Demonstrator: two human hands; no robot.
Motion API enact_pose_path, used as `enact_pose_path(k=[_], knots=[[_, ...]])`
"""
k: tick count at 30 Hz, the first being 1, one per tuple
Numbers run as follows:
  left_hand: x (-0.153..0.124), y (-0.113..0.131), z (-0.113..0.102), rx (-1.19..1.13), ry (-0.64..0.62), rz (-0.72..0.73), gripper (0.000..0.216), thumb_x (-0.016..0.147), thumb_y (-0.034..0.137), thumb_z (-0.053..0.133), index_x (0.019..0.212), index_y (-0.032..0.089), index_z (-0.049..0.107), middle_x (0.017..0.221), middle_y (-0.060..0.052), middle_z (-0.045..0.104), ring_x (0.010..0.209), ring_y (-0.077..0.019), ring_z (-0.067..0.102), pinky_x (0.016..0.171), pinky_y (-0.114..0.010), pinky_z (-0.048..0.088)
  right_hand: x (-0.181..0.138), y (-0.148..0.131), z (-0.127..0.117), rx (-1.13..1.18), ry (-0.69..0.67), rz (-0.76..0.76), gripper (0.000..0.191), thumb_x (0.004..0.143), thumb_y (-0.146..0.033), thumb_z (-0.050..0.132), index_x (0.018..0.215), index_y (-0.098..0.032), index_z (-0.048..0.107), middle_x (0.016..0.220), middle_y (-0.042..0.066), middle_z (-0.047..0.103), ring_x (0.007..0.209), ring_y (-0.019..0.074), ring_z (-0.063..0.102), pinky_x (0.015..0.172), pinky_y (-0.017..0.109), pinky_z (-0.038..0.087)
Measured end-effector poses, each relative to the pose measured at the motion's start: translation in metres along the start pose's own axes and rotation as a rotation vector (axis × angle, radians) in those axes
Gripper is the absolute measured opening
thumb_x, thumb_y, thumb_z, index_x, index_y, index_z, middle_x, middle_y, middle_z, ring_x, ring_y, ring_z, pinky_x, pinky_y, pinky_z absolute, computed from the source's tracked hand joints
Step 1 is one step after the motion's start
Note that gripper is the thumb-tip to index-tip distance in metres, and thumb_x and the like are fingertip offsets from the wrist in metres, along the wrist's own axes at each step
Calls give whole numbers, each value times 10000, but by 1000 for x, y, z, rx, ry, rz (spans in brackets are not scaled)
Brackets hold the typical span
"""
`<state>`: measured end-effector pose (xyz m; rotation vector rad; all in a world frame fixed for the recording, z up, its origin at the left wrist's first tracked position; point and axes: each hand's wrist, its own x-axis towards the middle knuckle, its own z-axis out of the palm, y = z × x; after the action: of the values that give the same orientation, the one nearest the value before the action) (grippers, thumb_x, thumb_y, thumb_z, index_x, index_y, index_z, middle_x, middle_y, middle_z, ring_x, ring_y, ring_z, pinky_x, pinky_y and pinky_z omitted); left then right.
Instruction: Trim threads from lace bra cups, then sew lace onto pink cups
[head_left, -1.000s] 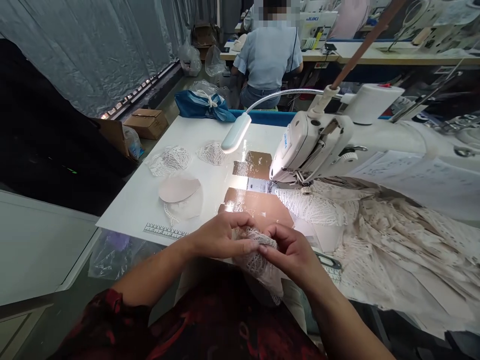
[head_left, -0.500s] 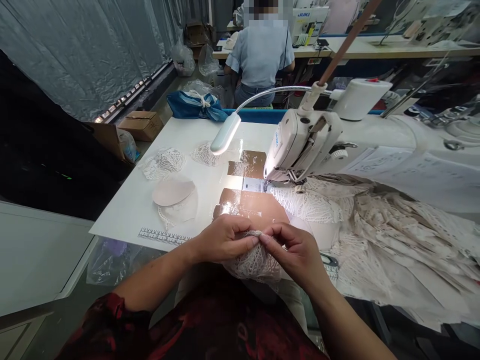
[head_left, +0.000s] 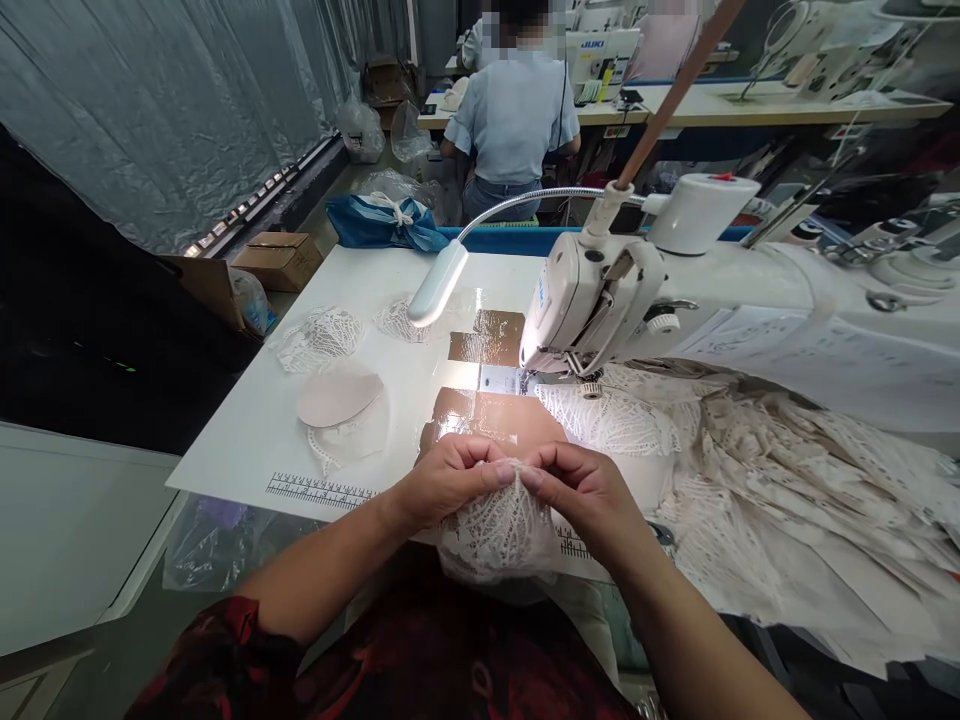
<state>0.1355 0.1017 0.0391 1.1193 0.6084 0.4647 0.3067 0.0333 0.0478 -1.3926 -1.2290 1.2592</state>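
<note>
Between my hands hangs a white lace piece point(head_left: 495, 535), pinched along its upper edge at the front edge of the table. My left hand point(head_left: 454, 485) grips that edge between thumb and fingers. Close beside it, my right hand point(head_left: 574, 485) pinches the same edge, the two thumbs nearly meeting. The lower part of the lace bulges out below my fingers. Just beyond my hands lies a brown taped patch point(head_left: 487, 415) on the table, in front of the white sewing machine point(head_left: 574, 300).
Lace pieces point(head_left: 319, 335) and a beige cup-shaped pad point(head_left: 339, 398) lie on the table's left. A heap of lace fabric point(head_left: 795, 470) covers the right side. A lamp point(head_left: 439, 285) arches over the table. Another person point(head_left: 510, 120) sits ahead with their back to me.
The lace now hangs fuller and more spread below my fingers, its pattern facing me. Both hands keep their pinch at nearly the same place. The view has shifted slightly.
</note>
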Motion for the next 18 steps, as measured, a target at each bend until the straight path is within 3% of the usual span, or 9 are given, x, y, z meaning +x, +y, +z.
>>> enact_pose_path(k=[2, 4, 7, 9, 11, 13, 16, 18], knots=[[-4, 5, -8, -44, 154, -4, 339, 744, 430, 680, 662, 135, 533, 588, 23, 494, 500, -72, 429, 489, -202, 355, 4, 0, -7, -16, -18, 16, 281, 779, -449, 654, 781, -169, 636, 653, -11, 584, 588, 127, 528, 529, 242, 432], [-11, 21, -24, 93, 369, 112, 316, 772, 426, 644, 660, 154, 526, 595, 21, 497, 512, -90, 445, 487, -217, 364, 5, -1, -18, -82, 1, 32, 287, 787, -452, 639, 870, -177, 646, 732, 12, 640, 643, 154, 585, 540, 254, 461], [-15, 53, -49, 641, 703, 435, 254, 841, 364, 583, 669, 180, 548, 595, 15, 483, 558, -115, 448, 532, -252, 371, 6, -4, -35, -264, 73, 12, 241, 823, -404, 594, 933, -200, 658, 848, 32, 698, 738, 183, 639, 582, 266, 488], [-3, 63, -56, 1106, 788, 613, 257, 873, 303, 542, 644, 187, 533, 584, 6, 479, 579, -131, 448, 568, -278, 375, 9, -8, -44, -410, 91, -38, 206, 845, -353, 557, 942, -212, 671, 920, 39, 715, 813, 195, 653, 656, 280, 498], [21, 57, -50, 1539, 678, 662, 262, 882, 239, 496, 627, 184, 517, 602, -18, 515, 610, -153, 479, 592, -296, 391, 16, -12, -48, -556, 82, -79, 210, 858, -311, 520, 951, -215, 681, 960, 44, 721, 848, 204, 657, 693, 291, 494], [49, 37, -36, 1870, 426, 542, 207, 867, 161, 460, 682, 170, 551, 679, -55, 587, 675, -184, 535, 605, -307, 419, 25, -13, -48, -696, 56, -95, 236, 864, -268, 484, 973, -212, 686, 956, 48, 728, 836, 210, 660, 693, 296, 486], [80, -3, -8, 1962, 228, 452, 187, 798, 41, 456, 713, 145, 587, 676, -74, 611, 668, -207, 559, 572, -312, 425, 39, -8, -45, -858, 40, -101, 280, 868, -210, 449, 1020, -200, 683, 933, 60, 738, 834, 224, 655, 709, 308, 475], [84, -20, 6, 1969, 143, 424, 185, 800, 33, 452, 744, 121, 605, 671, -88, 608, 659, -221, 563, 576, -329, 432, 45, -1, -42, -920, 33, -128, 299, 873, -170, 424, 1034, -196, 674, 950, 69, 729, 863, 226, 641, 719, 307, 464]])
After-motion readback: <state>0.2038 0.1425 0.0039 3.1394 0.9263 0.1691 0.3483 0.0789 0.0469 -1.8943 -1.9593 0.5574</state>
